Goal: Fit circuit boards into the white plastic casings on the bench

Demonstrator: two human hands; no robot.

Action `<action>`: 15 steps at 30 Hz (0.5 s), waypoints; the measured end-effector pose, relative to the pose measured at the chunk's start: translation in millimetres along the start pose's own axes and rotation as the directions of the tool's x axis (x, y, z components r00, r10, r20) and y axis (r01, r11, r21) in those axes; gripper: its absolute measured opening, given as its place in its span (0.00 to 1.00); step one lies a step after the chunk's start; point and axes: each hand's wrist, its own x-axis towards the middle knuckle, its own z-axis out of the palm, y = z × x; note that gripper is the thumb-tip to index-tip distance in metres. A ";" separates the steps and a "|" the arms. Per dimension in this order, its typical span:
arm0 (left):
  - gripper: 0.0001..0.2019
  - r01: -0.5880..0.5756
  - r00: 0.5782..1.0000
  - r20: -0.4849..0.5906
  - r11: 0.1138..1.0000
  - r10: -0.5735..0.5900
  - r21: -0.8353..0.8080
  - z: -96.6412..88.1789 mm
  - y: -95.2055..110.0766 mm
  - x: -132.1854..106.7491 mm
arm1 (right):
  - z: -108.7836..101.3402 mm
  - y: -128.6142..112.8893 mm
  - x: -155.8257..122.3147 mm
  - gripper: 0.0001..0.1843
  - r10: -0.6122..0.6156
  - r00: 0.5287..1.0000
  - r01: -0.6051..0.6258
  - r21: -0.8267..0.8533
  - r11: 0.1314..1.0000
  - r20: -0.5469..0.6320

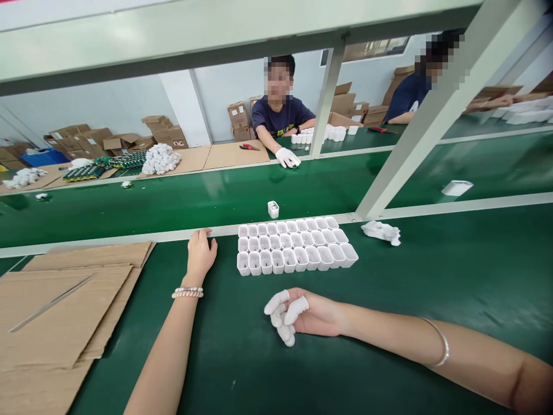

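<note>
My left hand (201, 252) rests against the pale rail at the far edge of the green table, thumb apart from the fingers, holding nothing. My right hand (298, 314) is over the table with white finger covers on its fingertips; the fingers are loosely bent and apart, and nothing shows in them. Between and beyond my hands stand three rows of small white open-topped plastic cases (276, 262), set tightly side by side. On the green belt behind them sits a single white case (273, 209) with something dark and metallic inside.
Flat cardboard sheets (52, 323) with a long thin metal strip (52, 304) lie at left. A crumpled white cloth (382, 232) lies beside the slanted post (406, 127). Across the belt a co-worker's gloved hand (287, 157) touches a small part. Another white case (457, 188) lies at right.
</note>
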 end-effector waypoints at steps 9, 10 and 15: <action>0.13 0.001 1.000 0.009 1.000 -0.001 0.031 0.2 0.8 0.0 | 0.7 -1.3 -0.5 0.09 -0.009 0.999 0.011 -0.039 0.999 0.047; 0.13 0.000 1.000 0.010 0.999 -0.001 0.035 0.0 1.0 -0.1 | 0.7 -1.3 -0.6 0.10 -0.009 0.999 0.010 -0.033 0.999 0.038; 0.14 -0.007 1.000 0.015 0.999 0.006 0.053 -0.4 1.7 -0.3 | 0.4 -1.2 -0.9 0.09 -0.003 0.999 0.004 -0.032 0.999 0.037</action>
